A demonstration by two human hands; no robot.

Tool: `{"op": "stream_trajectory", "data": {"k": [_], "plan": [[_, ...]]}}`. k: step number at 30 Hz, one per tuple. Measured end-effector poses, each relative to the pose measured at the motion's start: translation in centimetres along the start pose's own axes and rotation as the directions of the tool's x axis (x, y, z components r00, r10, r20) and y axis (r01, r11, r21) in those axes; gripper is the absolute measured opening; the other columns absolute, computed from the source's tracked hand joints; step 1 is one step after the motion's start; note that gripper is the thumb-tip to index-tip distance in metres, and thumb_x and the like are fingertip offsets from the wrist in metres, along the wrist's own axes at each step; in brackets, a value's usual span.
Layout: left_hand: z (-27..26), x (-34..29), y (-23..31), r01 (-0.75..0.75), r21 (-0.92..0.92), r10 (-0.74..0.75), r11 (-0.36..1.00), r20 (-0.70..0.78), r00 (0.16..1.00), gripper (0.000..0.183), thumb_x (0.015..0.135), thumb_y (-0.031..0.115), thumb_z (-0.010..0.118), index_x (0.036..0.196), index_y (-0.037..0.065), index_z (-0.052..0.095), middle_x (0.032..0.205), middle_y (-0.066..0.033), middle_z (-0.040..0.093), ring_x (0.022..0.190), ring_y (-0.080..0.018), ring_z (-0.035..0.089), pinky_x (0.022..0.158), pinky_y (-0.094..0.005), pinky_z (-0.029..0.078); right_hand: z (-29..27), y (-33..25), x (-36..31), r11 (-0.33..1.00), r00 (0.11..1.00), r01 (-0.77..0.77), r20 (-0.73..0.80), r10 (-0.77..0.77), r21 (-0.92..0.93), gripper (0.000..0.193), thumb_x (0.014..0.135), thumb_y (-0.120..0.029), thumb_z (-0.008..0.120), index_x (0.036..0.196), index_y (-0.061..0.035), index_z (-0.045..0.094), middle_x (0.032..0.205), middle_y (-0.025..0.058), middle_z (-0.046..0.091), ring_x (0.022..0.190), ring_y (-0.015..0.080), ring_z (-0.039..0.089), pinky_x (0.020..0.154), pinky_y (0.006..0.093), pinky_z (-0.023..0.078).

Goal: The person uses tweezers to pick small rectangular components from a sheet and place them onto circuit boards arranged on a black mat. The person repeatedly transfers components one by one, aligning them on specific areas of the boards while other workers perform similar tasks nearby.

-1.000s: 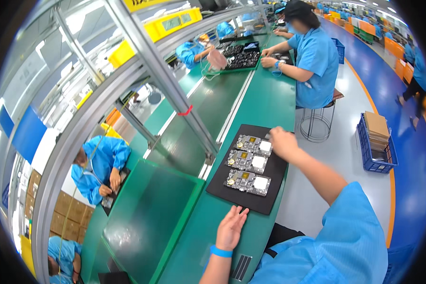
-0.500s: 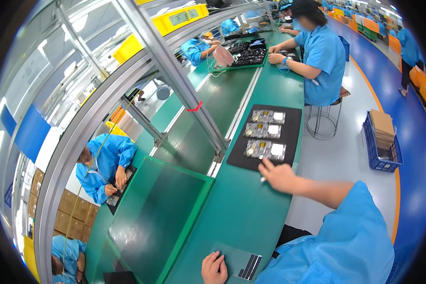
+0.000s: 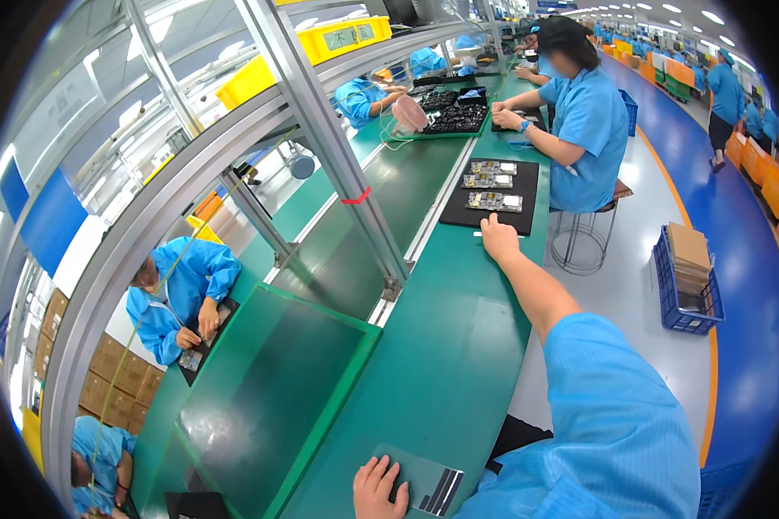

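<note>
My right arm reaches far out along the green bench. My right hand [image 3: 500,237] is at the near edge of a black mat [image 3: 459,210], its fingers curled, with a small white thing [image 3: 478,234] poking out beside the thumb. Three grey circuit boards [image 3: 494,201] with white squares lie on that mat, the two far ones close together. Close to me, my left hand [image 3: 377,490] lies with its fingers spread at the edge of a clear sheet [image 3: 407,471] that bears several dark strips [image 3: 444,491].
A silver frame post [image 3: 337,164] stands left of the mat. Beyond the mat a co-worker [image 3: 584,130] sits at the bench; another [image 3: 182,298] handles boards across the line. A blue crate [image 3: 688,316] with cardboard stands on the floor at right.
The black mat with its boards has slid away from me along the bench, and my right arm has stretched out after it. My left hand stays by the clear sheet.
</note>
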State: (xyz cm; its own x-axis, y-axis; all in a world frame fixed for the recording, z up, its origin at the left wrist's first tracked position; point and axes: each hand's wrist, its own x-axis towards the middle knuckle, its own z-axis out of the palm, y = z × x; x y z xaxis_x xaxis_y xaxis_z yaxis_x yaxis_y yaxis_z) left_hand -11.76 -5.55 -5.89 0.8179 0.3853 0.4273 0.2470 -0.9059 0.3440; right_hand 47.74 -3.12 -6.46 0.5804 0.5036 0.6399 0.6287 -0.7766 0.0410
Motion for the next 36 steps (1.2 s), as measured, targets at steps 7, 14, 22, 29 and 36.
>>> {"op": "stream_trajectory", "data": {"k": [7, 14, 22, 29, 36], "plan": [[1.1, -0.1, -1.0, 0.150, 0.094, -0.156, 0.984, 0.059, 0.986, 0.039, 0.083, 0.020, 0.058, 0.120, 0.009, 0.057, 0.132, -0.0120, 0.050, 0.126, -0.0313, 0.042, 0.106, -0.0527, 0.025, -0.3, -0.8, 0.2, 0.958, 0.970, 0.243, 0.021, -0.243, -0.155, 0.023, 0.083, -0.021, 0.051, 0.099, -0.0055, 0.057, 0.112, 0.0213, 0.056, 0.061, 0.0247, 0.067, 0.054, 0.0363, 0.053], [1.3, 0.0, -2.0, 0.186, 0.057, -0.182, 0.981, -0.069, 0.981, 0.041, 0.085, 0.023, 0.058, 0.123, 0.008, 0.054, 0.134, -0.0149, 0.046, 0.129, -0.0330, 0.038, 0.106, -0.0506, 0.028, -2.3, 0.2, -2.4, 0.875, 0.889, 0.454, 0.023, -0.457, -0.166, 0.011, 0.084, -0.015, 0.050, 0.093, -0.0090, 0.048, 0.100, 0.0095, 0.054, 0.058, 0.0254, 0.064, 0.048, 0.0369, 0.052], [-0.2, -1.1, 0.2, 0.185, 0.093, -0.189, 0.978, 0.034, 0.981, 0.062, 0.075, 0.040, 0.069, 0.126, 0.008, 0.052, 0.136, -0.0178, 0.041, 0.129, -0.0366, 0.034, 0.107, -0.0522, 0.025, -10.6, -5.4, -8.9, 0.668, 0.757, 0.642, -0.171, -0.631, 0.377, 0.035, 0.078, -0.004, 0.057, 0.111, -0.0084, 0.051, 0.118, 0.0102, 0.052, 0.076, 0.0313, 0.063, 0.060, 0.0385, 0.053], [-0.2, -1.3, 0.1, 0.166, 0.066, -0.171, 0.984, 0.072, 0.983, 0.073, 0.068, 0.048, 0.072, 0.128, 0.013, 0.051, 0.140, -0.0189, 0.036, 0.131, -0.0382, 0.030, 0.108, -0.0545, 0.023, -22.5, -14.4, -16.9, 0.036, 0.743, -0.103, 0.101, -0.662, 0.994, 0.051, 0.100, -0.039, 0.028, 0.082, -0.0018, 0.058, 0.075, 0.0054, 0.057, 0.055, 0.0105, 0.047, 0.048, 0.0221, 0.041], [-0.4, -1.1, 0.0, 0.180, 0.026, -0.181, 0.983, 0.072, 0.981, 0.073, 0.066, 0.049, 0.073, 0.128, 0.015, 0.052, 0.141, -0.0189, 0.035, 0.133, -0.0385, 0.028, 0.107, -0.0554, 0.022, -23.9, -16.2, -23.7, 0.111, 0.247, -0.811, 0.509, -0.825, 0.574, 0.021, 0.093, -0.024, 0.056, 0.088, -0.0033, 0.052, 0.065, 0.0059, 0.058, 0.050, 0.0076, 0.052, 0.046, 0.0190, 0.039]]}}
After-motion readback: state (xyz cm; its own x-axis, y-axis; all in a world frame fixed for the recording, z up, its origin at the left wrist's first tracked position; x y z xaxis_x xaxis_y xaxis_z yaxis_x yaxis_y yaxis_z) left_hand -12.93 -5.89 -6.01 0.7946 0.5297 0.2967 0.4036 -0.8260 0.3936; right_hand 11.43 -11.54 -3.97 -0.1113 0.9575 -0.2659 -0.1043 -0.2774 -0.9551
